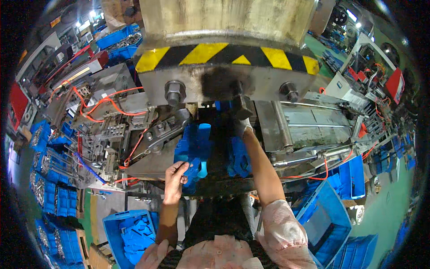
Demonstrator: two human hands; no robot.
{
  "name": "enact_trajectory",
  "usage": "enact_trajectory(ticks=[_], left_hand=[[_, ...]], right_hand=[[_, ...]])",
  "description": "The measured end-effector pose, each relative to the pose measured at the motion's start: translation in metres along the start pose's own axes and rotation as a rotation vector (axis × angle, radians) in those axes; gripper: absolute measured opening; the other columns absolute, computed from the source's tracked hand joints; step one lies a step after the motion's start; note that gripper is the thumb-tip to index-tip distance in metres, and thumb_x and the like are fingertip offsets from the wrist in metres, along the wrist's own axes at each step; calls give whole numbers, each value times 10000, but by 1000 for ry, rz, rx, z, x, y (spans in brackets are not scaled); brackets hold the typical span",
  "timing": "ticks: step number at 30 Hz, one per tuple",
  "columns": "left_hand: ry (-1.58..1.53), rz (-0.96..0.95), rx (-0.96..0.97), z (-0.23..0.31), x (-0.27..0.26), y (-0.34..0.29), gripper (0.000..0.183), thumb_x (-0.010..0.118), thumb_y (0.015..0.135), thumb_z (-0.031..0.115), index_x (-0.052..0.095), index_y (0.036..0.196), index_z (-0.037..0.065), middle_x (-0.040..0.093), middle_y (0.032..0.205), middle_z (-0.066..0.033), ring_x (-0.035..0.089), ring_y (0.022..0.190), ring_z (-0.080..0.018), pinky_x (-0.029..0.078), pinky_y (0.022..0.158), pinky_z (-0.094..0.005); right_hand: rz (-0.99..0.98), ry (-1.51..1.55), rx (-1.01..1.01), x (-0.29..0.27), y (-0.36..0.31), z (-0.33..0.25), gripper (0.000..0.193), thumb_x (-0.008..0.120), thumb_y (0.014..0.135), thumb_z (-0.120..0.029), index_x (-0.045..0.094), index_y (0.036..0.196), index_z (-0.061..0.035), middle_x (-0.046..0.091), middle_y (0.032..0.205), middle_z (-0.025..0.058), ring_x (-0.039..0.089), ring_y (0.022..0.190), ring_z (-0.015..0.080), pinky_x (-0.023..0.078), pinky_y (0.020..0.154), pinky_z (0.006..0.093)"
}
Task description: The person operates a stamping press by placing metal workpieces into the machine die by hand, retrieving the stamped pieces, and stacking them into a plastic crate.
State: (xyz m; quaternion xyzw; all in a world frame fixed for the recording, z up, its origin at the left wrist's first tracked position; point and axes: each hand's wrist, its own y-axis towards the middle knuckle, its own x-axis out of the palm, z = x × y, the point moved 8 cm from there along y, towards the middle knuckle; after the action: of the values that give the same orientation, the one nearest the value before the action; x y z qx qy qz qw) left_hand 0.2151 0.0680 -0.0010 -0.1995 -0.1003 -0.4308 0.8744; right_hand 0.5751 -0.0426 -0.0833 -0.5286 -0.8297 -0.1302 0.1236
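Observation:
My left hand (176, 177) is closed, thumb against fingers, on the edge of a flat blue part (193, 169) with a cut-out outline. Beyond it, a stack of similar blue pieces (195, 141) lies at the front of a metal press. My right hand (245, 124), apparently in a white glove, reaches in under the press ram (224, 83). A dark metal block hanging from the ram hides its fingers, so what it touches cannot be made out. Close to the right forearm lie more blue cut pieces (238, 158).
Yellow-and-black stripes mark the ram just above my right hand, with big bolts (174, 93) below. A blue crate of flat blue pieces (105, 222) stands at lower left, and another blue crate (342, 215) at lower right. Orange air hoses (107, 99) cross the machine bed.

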Motion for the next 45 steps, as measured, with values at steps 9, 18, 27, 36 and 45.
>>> enact_trajectory(ticks=[9,18,27,36,45], left_hand=[[-3,30,71,0,-12,-2,129,613,816,151,609,816,21,622,766,-18,360,439,-8,296,405,-165],[-78,64,97,-3,2,-13,125,618,811,134,607,817,9,605,745,-8,356,454,-6,284,414,-176],[490,54,528,34,43,-7,163,625,788,109,608,929,30,554,816,-28,517,703,-118,394,614,-224],[1200,346,689,45,-21,-7,397,706,650,137,545,1008,76,497,945,-123,497,911,-325,418,747,-402],[1140,317,562,43,-28,2,422,719,635,133,530,1002,48,500,943,-161,516,878,-360,424,728,-401]], right_hand=[[173,-304,130,-4,-181,-103,159,519,845,-190,551,743,-73,462,508,9,384,353,90,302,330,234],[97,-1323,60,13,-231,-159,299,475,865,-222,542,1107,-59,611,884,218,602,806,344,481,704,395],[-102,-156,92,74,-174,-99,207,559,832,-217,630,911,-40,584,698,15,489,552,75,370,481,218],[-12,-337,84,58,-52,-49,115,635,740,-191,616,707,-84,476,518,-1,411,392,100,297,366,256],[-76,-623,91,58,-31,-22,85,625,729,-169,607,721,-86,542,617,30,494,522,169,393,460,328]])
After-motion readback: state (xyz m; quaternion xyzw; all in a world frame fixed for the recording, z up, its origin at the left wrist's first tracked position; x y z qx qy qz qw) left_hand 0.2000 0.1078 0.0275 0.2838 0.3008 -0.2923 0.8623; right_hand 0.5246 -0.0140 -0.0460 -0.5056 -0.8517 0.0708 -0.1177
